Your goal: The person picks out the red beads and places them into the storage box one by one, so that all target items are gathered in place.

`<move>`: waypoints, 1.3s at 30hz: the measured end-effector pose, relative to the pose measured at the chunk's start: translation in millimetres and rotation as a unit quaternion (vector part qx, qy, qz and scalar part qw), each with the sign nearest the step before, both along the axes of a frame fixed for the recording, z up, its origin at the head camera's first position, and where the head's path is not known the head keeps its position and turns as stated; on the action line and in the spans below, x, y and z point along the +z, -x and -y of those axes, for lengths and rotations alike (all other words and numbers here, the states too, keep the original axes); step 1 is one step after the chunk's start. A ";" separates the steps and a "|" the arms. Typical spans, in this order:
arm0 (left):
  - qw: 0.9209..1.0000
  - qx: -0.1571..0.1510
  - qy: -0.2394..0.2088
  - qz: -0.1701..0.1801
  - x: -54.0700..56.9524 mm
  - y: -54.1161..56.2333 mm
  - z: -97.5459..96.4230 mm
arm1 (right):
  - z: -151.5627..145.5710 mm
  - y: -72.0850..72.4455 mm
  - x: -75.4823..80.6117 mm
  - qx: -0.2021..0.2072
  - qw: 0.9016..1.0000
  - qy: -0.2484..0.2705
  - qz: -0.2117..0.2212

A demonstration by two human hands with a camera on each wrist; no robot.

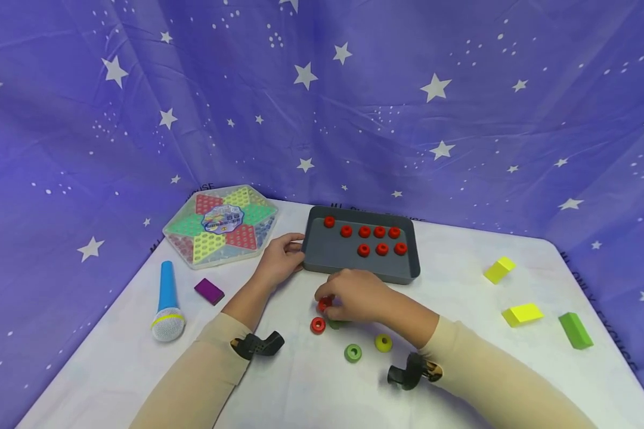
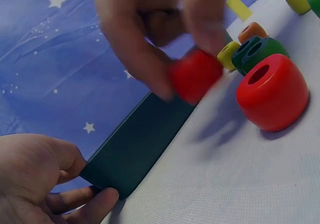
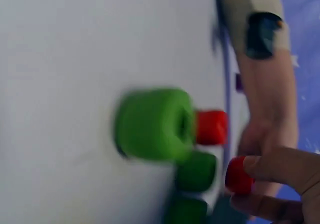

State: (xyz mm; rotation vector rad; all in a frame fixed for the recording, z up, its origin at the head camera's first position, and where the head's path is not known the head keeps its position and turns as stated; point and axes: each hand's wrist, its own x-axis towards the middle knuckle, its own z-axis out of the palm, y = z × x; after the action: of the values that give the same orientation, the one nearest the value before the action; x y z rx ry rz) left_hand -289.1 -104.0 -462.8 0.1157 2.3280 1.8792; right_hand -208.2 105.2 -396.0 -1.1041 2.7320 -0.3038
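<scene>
My right hand (image 1: 356, 295) pinches a red bead (image 2: 195, 76) between thumb and fingers, just above the table in front of the tray. My left hand (image 1: 281, 259) grips the left side of a dark grey tray (image 1: 333, 262), its fingers at the corner. Several red beads (image 1: 382, 249) stand in the tray, mostly towards its right. Another red bead (image 1: 318, 325) sits on the cloth beside the right hand. Nearer me lie a light green bead (image 1: 353, 353) and a yellow bead (image 1: 383, 342). Dark green beads (image 2: 265, 54) are partly hidden by the right hand in the head view.
A hexagonal board game box (image 1: 222, 223) lies at the back left. In front of it are a toy microphone (image 1: 167, 304) and a purple block (image 1: 209, 291). Two yellow blocks (image 1: 522, 314) and a green block (image 1: 575, 330) lie at the right. A starry purple curtain (image 1: 322, 107) hangs behind.
</scene>
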 end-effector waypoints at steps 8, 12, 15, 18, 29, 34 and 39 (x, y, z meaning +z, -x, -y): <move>1.000 0.001 0.000 0.004 0.9 0.0 -0.6 | -24.4 31.6 29.2 -0.037 0.999 0.034 0.003; 1.000 0.002 -0.002 0.009 0.3 -0.9 0.7 | -31.5 49.9 30.7 -0.056 0.998 0.022 -0.013; 1.000 0.002 -0.003 0.010 0.3 -1.4 1.4 | -34.2 63.8 25.9 -0.071 0.997 0.014 -0.018; 1.000 0.001 -0.004 0.008 1.2 -1.5 0.8 | -34.8 78.0 17.8 -0.089 0.996 0.001 -0.028; 1.000 -0.001 -0.004 0.004 -0.4 -2.0 -1.8 | -36.5 102.5 -9.6 -0.096 0.990 -0.090 -0.053; 1.000 0.000 -0.001 -0.002 1.6 -1.0 -2.4 | -32.9 85.4 0.9 -0.103 0.988 -0.069 -0.096; 1.000 0.000 0.001 0.002 1.9 -1.0 -0.1 | -12.4 35.0 11.6 -0.025 0.995 -0.030 -0.095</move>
State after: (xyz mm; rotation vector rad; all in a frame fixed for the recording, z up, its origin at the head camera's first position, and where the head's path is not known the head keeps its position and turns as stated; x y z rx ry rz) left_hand -288.1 -103.9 -460.9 0.1112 2.3278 1.8753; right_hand -243.2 117.7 -384.4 -1.1031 2.9157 -0.1289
